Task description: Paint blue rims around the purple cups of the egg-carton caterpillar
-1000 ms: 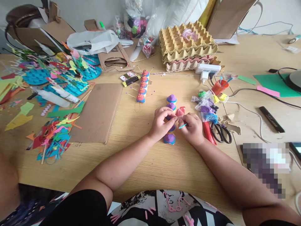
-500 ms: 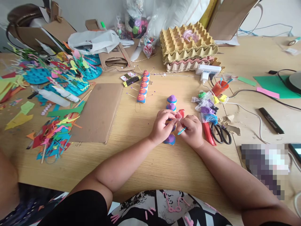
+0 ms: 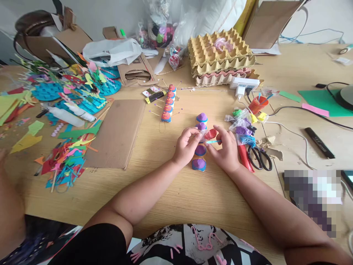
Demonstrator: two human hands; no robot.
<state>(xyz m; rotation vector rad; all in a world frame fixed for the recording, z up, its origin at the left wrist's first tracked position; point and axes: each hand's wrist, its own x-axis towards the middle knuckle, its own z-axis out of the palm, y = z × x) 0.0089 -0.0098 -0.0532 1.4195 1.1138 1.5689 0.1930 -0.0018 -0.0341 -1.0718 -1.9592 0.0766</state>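
My left hand (image 3: 186, 148) pinches the clear plastic of a small bag of red modelling clay (image 3: 211, 134). Between the thumb and fingers of my right hand (image 3: 226, 151) is a thin light-blue modelling tool (image 3: 213, 141), its tip pointing left just below the red clay. Beneath both hands lies an egg-carton strip (image 3: 199, 164) with blue-edged bumps topped in purple clay; its middle is partly hidden. Farther back stands a finished-looking caterpillar (image 3: 167, 107) of red and blue bumps, with pins sticking out at its sides.
Right of my hands are clay packets (image 3: 243, 129), a red-handled cutter (image 3: 245, 157), black-handled scissors (image 3: 259, 157) and an orange cup (image 3: 258, 105). A cardboard sheet (image 3: 116, 134) and paper scraps (image 3: 67, 162) lie left. Egg trays (image 3: 220, 55) are stacked behind. Another person's arm (image 3: 11, 206) shows at left.
My hands have moved slightly apart. My right fingers have opened out from a closed grip, and the blue tool has swung to nearly level. More of the red clay and carton strip shows.
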